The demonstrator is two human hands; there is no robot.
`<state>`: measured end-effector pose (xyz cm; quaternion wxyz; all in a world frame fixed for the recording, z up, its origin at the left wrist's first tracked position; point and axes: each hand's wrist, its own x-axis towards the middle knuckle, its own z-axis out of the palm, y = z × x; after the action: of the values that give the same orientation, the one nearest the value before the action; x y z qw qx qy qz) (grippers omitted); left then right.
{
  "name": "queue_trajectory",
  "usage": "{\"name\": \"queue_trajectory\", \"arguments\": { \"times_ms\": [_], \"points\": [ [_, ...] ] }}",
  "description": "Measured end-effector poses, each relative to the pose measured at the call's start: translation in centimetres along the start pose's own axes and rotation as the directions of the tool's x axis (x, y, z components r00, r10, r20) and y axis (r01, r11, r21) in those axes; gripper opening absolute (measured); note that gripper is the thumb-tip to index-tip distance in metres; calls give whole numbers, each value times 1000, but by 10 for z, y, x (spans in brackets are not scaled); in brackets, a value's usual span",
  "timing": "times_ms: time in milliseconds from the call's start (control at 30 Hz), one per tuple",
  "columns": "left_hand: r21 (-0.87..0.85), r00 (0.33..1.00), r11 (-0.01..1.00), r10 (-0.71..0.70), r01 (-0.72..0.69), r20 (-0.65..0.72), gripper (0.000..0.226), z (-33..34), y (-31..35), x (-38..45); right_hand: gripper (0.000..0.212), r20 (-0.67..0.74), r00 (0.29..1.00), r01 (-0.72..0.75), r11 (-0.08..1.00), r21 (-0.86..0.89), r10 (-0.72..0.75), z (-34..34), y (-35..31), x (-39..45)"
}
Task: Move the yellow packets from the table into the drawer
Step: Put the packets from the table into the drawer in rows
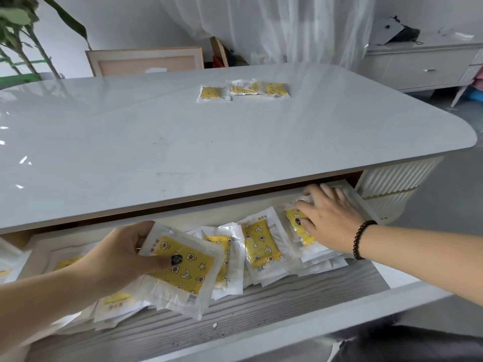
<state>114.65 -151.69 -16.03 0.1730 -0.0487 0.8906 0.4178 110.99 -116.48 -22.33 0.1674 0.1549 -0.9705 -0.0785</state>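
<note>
The tabletop (pixel 183 142) is a pale grey slab with rounded corners; its near edge overhangs the rear part of the open drawer (pixel 261 333). The drawer is pulled out toward the viewer. Its grey wood-grain floor shows bare along the front, between the packets and the front wall.

Inside the drawer, yellow packets (pixel 261 246) in clear wrappers lie overlapping in a loose row from the left end to the right end. On the tabletop, near the far edge, a small group of packets (pixel 244 90) lies flat, well apart from the drawer, with open surface on all sides.

The left hand (pixel 122 254) reaches in from the lower left, forearm low over the drawer front. Its grip pinches one yellow packet (pixel 183 267): thumb on the printed top face, fingers curled behind the packet's left edge. This packet is tilted, above the row in the drawer.

The right hand (pixel 329 218) reaches in from the right, a dark bead bracelet (pixel 362 239) on the wrist. It lies palm down on the packets at the right end (pixel 300 231), close to the drawer's right wall. The fingers are slightly bent over a wrapper near the rear; whether they press or grasp cannot be told.
</note>
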Motion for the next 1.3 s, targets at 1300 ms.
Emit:
{"name": "queue_trajectory", "arguments": {
  "times_ms": [1300],
  "points": [
    [757, 911, 509, 266, -410, 314, 90, -32, -90, -12, 24, 715, 682, -691, 460, 558, 157, -32, -226, 85]
  ]
}}
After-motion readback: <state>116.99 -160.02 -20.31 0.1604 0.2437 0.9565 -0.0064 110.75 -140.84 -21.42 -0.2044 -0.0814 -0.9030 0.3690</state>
